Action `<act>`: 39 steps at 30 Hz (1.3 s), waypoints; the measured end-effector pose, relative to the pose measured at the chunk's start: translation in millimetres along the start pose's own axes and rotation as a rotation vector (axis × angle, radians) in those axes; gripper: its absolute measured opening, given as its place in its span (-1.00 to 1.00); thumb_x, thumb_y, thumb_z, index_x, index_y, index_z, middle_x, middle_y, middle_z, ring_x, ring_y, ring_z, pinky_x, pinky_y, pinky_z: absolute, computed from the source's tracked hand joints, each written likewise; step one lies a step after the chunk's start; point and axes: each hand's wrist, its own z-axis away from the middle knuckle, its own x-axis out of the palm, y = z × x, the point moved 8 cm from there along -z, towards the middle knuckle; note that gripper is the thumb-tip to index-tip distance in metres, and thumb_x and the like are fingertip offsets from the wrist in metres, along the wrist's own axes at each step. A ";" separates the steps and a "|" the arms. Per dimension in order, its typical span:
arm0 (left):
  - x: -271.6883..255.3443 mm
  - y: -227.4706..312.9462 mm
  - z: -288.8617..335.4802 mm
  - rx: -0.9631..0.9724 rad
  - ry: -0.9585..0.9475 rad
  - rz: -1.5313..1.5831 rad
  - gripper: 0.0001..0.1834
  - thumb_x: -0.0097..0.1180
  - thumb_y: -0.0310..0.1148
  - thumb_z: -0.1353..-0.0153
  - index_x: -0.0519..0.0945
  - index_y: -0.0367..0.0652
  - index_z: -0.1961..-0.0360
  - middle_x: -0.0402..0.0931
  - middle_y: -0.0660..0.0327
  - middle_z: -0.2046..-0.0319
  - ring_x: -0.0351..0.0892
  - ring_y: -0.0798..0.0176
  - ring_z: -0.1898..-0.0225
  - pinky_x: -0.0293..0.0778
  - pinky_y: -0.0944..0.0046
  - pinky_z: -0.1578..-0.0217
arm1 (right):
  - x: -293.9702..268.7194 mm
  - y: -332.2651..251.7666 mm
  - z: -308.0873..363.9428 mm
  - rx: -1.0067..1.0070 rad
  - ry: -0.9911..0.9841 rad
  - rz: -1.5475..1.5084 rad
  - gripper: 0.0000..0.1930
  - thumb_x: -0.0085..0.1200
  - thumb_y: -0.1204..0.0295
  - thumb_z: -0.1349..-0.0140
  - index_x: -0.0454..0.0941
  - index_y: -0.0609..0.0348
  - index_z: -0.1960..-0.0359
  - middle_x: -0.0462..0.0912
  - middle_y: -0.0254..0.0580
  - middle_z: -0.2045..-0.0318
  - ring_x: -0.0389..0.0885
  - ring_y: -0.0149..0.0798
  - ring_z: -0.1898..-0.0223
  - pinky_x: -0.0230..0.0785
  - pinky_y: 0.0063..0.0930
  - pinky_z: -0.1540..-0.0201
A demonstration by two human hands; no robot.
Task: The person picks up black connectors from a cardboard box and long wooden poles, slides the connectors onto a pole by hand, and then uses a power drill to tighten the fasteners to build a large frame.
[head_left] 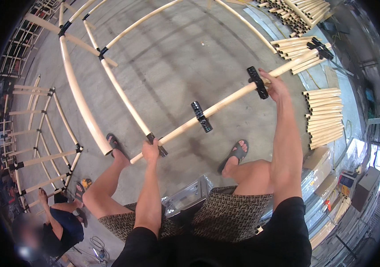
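Note:
A long cream-coloured pipe (225, 103) slants across in front of me, rising from lower left to upper right. Black pipe joints sit along it: one in the middle (201, 116), one farther right (257, 82) and one near its far right end (320, 48). My left hand (151, 151) is closed around the black joint (160, 147) near the left end, where a second cream pipe (125, 98) meets it. My right hand (277, 88) grips the long pipe just beside the right joint, its fingers partly hidden by the pipe.
A loose-ended thick pipe (76, 98) and joined pipe frame stand at upper left. Pipe stacks (324, 116) lie at right. Another person (59, 229) sits at lower left beside a pipe frame (43, 158). A metal frame (188, 196) lies between my legs.

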 end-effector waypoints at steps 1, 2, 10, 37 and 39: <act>2.7 -7.1 -1.0 -0.027 -0.016 0.045 -0.47 0.27 0.02 -0.16 0.59 -0.33 0.21 0.67 -0.13 0.27 0.66 -0.23 0.17 0.51 -0.11 0.10 | 8.9 -4.5 7.8 -0.009 -0.064 -0.019 -0.39 0.39 0.46 -0.12 0.35 0.32 -0.16 0.49 -0.03 -0.25 0.60 -0.09 -0.05 0.53 -0.13 -0.02; 7.6 -10.7 -4.3 -0.044 -0.035 0.092 -0.47 0.28 0.02 -0.16 0.60 -0.33 0.19 0.67 -0.13 0.27 0.66 -0.23 0.16 0.51 -0.10 0.09 | 4.1 -4.7 2.3 -0.032 -0.071 0.010 -0.34 0.38 0.52 -0.12 0.29 0.31 -0.22 0.50 -0.08 -0.26 0.59 -0.08 -0.07 0.51 -0.14 -0.06; 8.3 8.2 -3.4 -0.071 -0.116 0.188 -0.48 0.28 -0.04 -0.19 0.59 -0.41 0.23 0.66 -0.15 0.39 0.70 -0.12 0.42 0.58 -0.04 0.34 | -8.1 0.0 -29.5 -0.197 0.138 0.128 -0.58 0.31 0.35 -0.19 0.47 0.25 -0.01 0.62 -0.22 0.09 0.52 -0.24 0.01 0.40 -0.26 -0.06; 93.0 225.2 65.9 -0.190 -0.946 0.835 -0.41 0.46 -0.41 -0.08 0.36 -0.28 -0.03 0.54 0.11 0.36 0.67 0.09 0.44 0.77 -0.01 0.42 | 26.6 -12.1 -9.4 -0.206 0.132 0.146 -0.63 0.29 0.22 -0.13 0.60 0.14 0.08 0.57 -0.33 0.31 0.51 -0.30 0.18 0.25 -0.36 0.34; 101.8 230.5 65.6 -0.197 -0.949 0.844 -0.50 0.39 -0.53 -0.08 0.37 -0.31 0.03 0.54 0.09 0.37 0.66 0.07 0.47 0.75 -0.01 0.48 | 15.4 -8.9 -15.4 -0.158 0.157 0.182 -0.64 0.31 0.27 -0.14 0.59 0.18 0.08 0.63 -0.30 0.27 0.55 -0.29 0.16 0.36 -0.29 0.23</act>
